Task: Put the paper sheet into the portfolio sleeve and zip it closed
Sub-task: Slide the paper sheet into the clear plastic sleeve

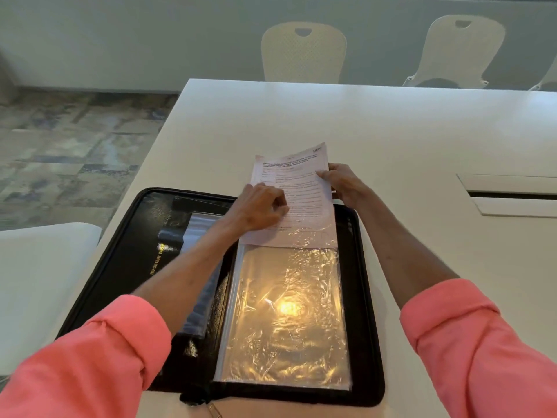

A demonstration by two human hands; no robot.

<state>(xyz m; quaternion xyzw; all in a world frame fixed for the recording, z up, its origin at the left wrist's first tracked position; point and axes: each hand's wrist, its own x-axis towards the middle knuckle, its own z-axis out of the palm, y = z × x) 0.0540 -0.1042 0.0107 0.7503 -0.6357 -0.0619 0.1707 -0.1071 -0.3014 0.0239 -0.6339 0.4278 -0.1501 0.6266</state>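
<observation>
Left hand (265,206): we have it curled loosely, fingers folded together and pressing at the left edge of the printed white paper sheet (297,191), close to the sleeve mouth.
Right hand (343,182): fingers pinched on the sheet's right edge, thumb on top.
Paper sheet: lower part already inside the clear glossy plastic sleeve (286,312); upper part sticks out past the far edge of the open black zip-around portfolio (366,297).
Handling: we judge the sheet light, limp and easily creased, so we would hold both side edges and feed it evenly; the plastic looks slick but clingy and wrinkled, likely to snag a corner.
Zip: not yet closed; the portfolio lies flat open.
Counter (391,131): smooth white counter, a recessed cable hatch (512,191) to the right.
Room: two pale perforated plastic chairs (304,49) beyond, mottled carpet floor (75,140) at left.
</observation>
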